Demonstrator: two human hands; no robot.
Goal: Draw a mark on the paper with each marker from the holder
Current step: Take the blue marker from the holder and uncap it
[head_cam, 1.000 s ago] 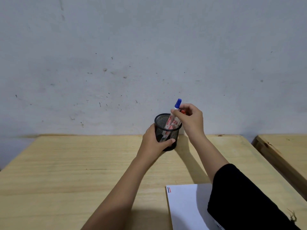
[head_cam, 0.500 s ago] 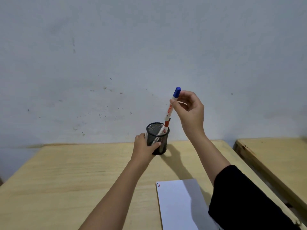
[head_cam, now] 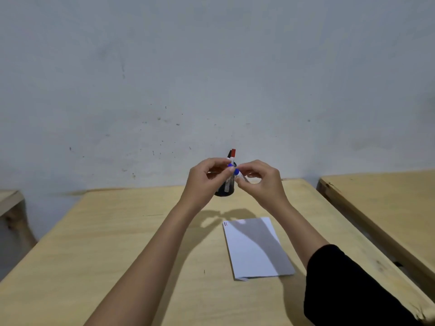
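My left hand and my right hand meet in the air in front of the black mesh holder, which stands at the table's far edge. Between them is the blue marker: the right fingers grip its white barrel, the left fingertips pinch its blue cap. A red-capped marker and a black-capped one beside it stick up from the holder. The white paper lies on the table below my right forearm, with two short marks, red and dark, at its top-left corner.
The wooden table stretches wide to the left of the paper. A second wooden table stands to the right across a narrow gap, and part of another shows at the far left. A grey wall rises behind.
My right hand lifted the blue marker out of the holder and brought it down level. My left hand let go of the holder and came up to pinch the blue cap.
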